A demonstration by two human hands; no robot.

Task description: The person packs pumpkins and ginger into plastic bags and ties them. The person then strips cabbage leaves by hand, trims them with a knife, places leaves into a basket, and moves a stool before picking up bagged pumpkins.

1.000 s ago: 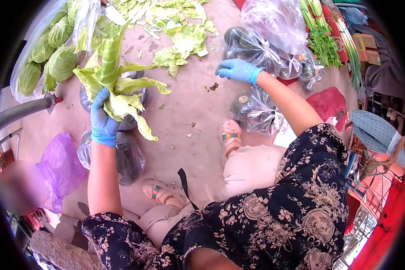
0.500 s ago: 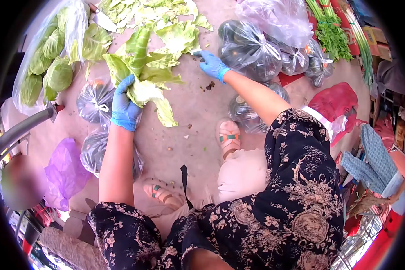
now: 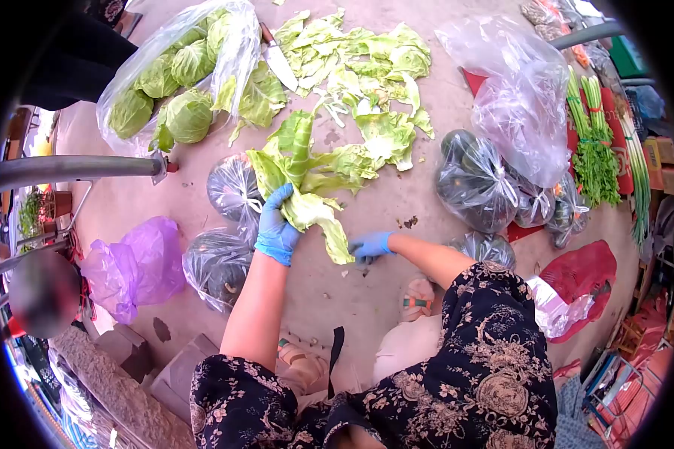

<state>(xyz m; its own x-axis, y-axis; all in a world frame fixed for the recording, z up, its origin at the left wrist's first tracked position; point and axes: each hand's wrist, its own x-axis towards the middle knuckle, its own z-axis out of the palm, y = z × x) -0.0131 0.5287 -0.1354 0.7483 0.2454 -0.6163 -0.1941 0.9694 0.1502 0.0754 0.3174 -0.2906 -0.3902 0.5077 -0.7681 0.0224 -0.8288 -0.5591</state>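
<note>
My left hand [image 3: 275, 228], in a blue glove, is closed around a bunch of loose cabbage leaves [image 3: 296, 161]. One pale, torn leaf hangs from the bunch toward the floor. My right hand [image 3: 371, 245], also gloved in blue, is low over the floor beside that leaf's tip. Its fingers point left and down, look apart, and show nothing held. More cabbage leaves [image 3: 386, 138] lie spread on the floor beyond the bunch. Whole cabbages [image 3: 189, 116] fill a clear plastic bag [image 3: 240, 45] at the upper left, and a knife [image 3: 278, 66] lies beside it.
Bagged dark green round vegetables [image 3: 475, 187] stand at right, with more bags [image 3: 221, 269] near my left arm. Celery [image 3: 595, 150], a red mesh bag [image 3: 577, 288] and a purple bag [image 3: 135, 266] lie around. A metal pole [image 3: 82, 170] juts in from the left.
My right hand has come down from beside the spread leaves to near the hanging leaf's tip. My left hand still grips the leaves. The head view has shifted.
</note>
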